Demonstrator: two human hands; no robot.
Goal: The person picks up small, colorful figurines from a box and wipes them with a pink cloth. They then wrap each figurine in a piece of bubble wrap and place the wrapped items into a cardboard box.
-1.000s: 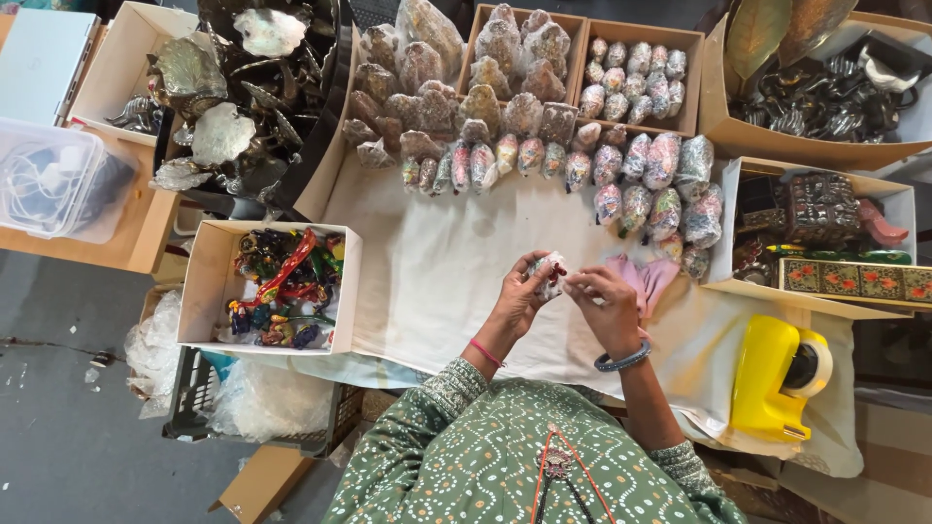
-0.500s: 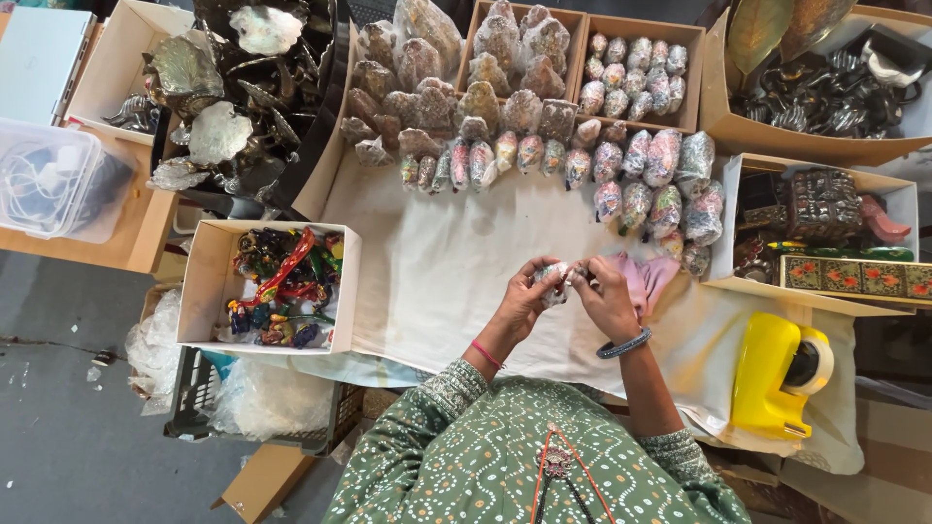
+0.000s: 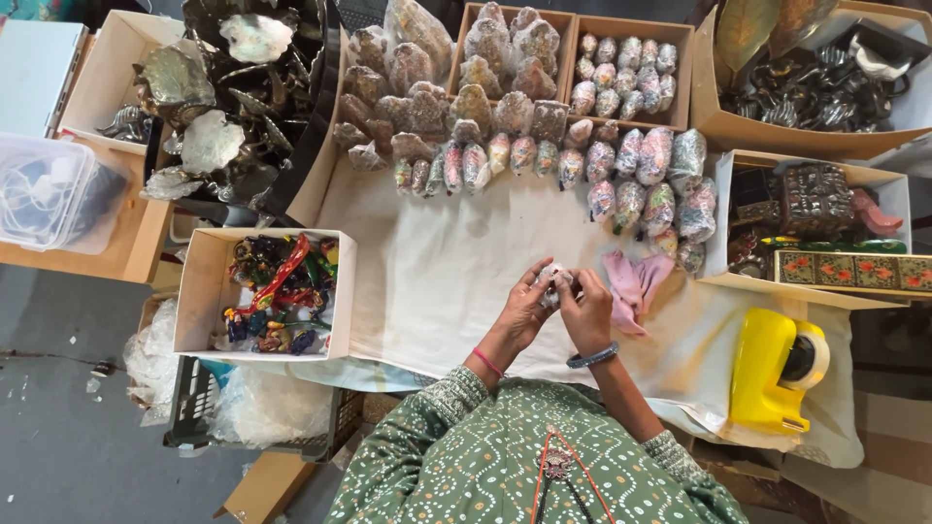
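person: green patterned sleeves at bottom of view, both forearms reaching up over the table
left hand (image 3: 524,309): pink band on wrist, fingers curled shut around the small wrapped item (image 3: 555,279), gripping it from the left
right hand (image 3: 588,309): blue-grey bangle on wrist, fingers closed on the same wrapped item from the right, touching the left hand
small wrapped item: pale, in clear wrap, mostly hidden between both hands, held just above the white cloth (image 3: 437,281), near table centre
pink cloth (image 3: 633,283): crumpled on the white cloth, just beside the right hand
yellow tape dispenser (image 3: 777,371): on the cloth, right of the person, well apart from the hands
white box (image 3: 199,291): left of the hands, open, full of small multicolour figurines
wrapped pieces row (image 3: 544,160): many small items in clear wrap lined up along the far side of the cloth, more piled at the right end
cardboard boxes (image 3: 573,24): two at the far edge, holding more wrapped pieces
metal pieces (image 3: 214,107): dark and silvery leaf-like shapes, far left
clear plastic tub (image 3: 49,189): far left, lid on, white stuff inside
right boxes (image 3: 874,180): hold dark metal ware, a painted long box, a pink figure
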